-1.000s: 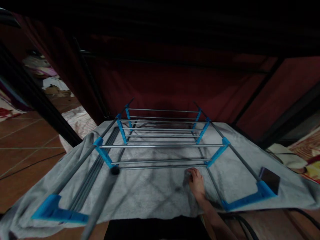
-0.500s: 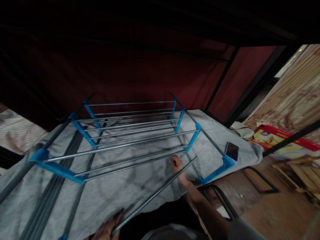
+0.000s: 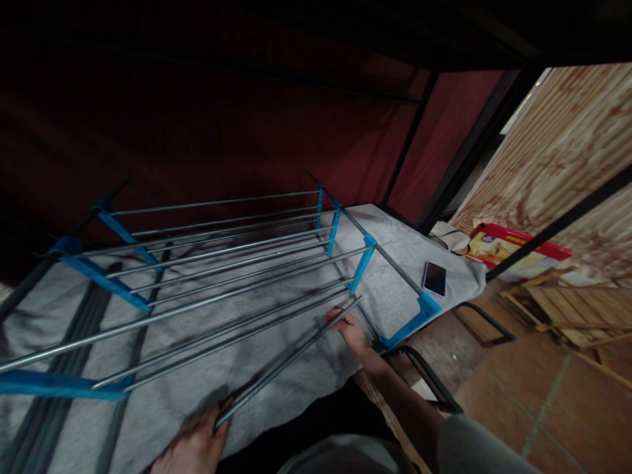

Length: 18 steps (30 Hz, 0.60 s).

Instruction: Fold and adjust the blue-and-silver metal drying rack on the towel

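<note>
The left hand (image 3: 195,442) is closed around the near end of a grey metal rod (image 3: 286,365), with the thumb and fingers wrapped on the tube. The rod is inclined away from the left hand toward the right hand (image 3: 345,327). The fingers of the right hand are partly curled and meet the rod just short of its far end; whether they grip it or only touch it cannot be told. Below the right forearm is a black curved frame (image 3: 434,378). Beneath both hands lies a grey cloth (image 3: 291,388). To the left of the left hand, a group of parallel dark tubes (image 3: 64,362) rests on the cloth. Beyond both hands stands a rack (image 3: 237,289) of metal bars joined by blue brackets (image 3: 364,263); its nearest right bracket is just beside the right hand. Right of that hand, past the rack's side tube, lies a phone (image 3: 434,279). Farther right are a red and yellow box (image 3: 518,249) and a slatted wooden item (image 3: 577,309). A dark red panel (image 3: 237,145) is situated behind the rack.
</note>
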Each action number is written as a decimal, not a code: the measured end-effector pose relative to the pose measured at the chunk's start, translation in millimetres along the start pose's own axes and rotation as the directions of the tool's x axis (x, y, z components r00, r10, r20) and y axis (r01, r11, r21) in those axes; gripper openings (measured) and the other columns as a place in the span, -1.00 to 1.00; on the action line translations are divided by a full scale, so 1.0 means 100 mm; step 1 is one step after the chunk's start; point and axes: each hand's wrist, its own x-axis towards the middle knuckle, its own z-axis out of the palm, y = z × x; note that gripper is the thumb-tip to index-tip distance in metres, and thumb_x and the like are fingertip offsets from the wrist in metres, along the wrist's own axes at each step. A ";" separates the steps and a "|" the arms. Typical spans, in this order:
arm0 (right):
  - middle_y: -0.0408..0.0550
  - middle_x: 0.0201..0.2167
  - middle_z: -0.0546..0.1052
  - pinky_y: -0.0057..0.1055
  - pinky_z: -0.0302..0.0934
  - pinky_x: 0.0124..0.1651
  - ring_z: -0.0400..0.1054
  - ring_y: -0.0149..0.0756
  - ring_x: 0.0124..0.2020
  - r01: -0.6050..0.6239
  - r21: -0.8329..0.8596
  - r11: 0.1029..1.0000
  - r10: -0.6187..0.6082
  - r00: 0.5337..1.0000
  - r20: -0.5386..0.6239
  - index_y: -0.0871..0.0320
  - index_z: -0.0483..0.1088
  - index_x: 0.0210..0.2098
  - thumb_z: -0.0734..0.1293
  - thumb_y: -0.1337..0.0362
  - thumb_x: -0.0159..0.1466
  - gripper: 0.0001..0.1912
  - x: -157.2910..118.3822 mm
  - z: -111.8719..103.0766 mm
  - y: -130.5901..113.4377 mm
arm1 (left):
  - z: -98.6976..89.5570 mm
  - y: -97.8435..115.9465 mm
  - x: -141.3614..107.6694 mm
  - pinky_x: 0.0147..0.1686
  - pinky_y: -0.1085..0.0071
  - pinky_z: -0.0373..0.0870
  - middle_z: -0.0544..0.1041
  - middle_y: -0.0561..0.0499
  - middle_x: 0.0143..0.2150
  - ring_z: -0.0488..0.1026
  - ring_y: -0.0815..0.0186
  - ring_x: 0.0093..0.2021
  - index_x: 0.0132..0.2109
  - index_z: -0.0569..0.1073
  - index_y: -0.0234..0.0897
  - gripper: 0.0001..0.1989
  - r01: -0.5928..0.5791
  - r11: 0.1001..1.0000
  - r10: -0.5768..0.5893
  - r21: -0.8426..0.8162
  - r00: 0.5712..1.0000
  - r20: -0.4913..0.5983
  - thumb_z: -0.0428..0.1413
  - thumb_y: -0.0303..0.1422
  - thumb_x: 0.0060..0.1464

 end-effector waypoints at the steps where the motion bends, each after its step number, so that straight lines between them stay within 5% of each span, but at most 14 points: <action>1: -0.15 -0.27 0.59 -0.20 0.34 0.06 0.46 -0.25 -0.14 -0.040 0.069 0.997 0.038 0.999 0.019 0.15 0.47 -0.23 0.27 0.29 0.18 -0.80 -0.03 -0.01 -0.01 | 0.01 -0.02 0.03 -0.20 0.27 0.51 0.68 -0.14 -0.04 0.65 0.06 -0.14 0.06 0.61 -0.19 -0.48 -0.017 1.000 0.017 0.003 1.000 -0.005 -0.20 -0.20 0.30; 7: -0.02 -0.21 0.62 -0.18 0.38 0.03 0.50 -0.17 -0.15 -0.311 0.518 0.797 0.254 0.950 0.180 0.09 0.50 -0.19 0.40 0.16 0.10 -0.71 -0.09 -0.10 -0.01 | 0.02 -0.12 0.17 -0.20 0.28 0.51 0.65 -0.15 0.02 0.62 0.11 -0.13 0.07 0.59 -0.23 -0.49 -0.118 0.993 0.117 -0.009 0.992 -0.039 -0.20 -0.19 0.32; 13: -0.04 -0.28 0.60 -0.29 0.37 -0.01 0.50 -0.24 -0.20 -0.421 0.562 0.712 0.324 0.907 0.268 0.11 0.47 -0.33 0.51 0.09 0.07 -0.72 -0.07 -0.10 0.02 | 0.06 -0.21 0.32 -0.08 0.15 0.52 0.65 -0.20 -0.01 0.60 0.03 -0.06 0.03 0.60 -0.34 -0.43 -0.223 0.975 0.221 0.001 0.967 -0.124 -0.23 -0.15 0.31; 18: -0.01 -0.28 0.62 -0.25 0.39 -0.01 0.53 -0.22 -0.21 -0.475 0.549 0.688 0.360 0.880 0.310 0.18 0.46 -0.30 0.51 0.13 0.10 -0.70 -0.05 -0.11 0.02 | 0.26 -0.35 0.47 -0.10 0.18 0.54 0.66 -0.19 -0.06 0.61 0.06 -0.07 -0.03 0.60 -0.32 -0.44 -0.401 0.916 0.386 -0.014 0.890 -0.242 -0.19 -0.07 0.33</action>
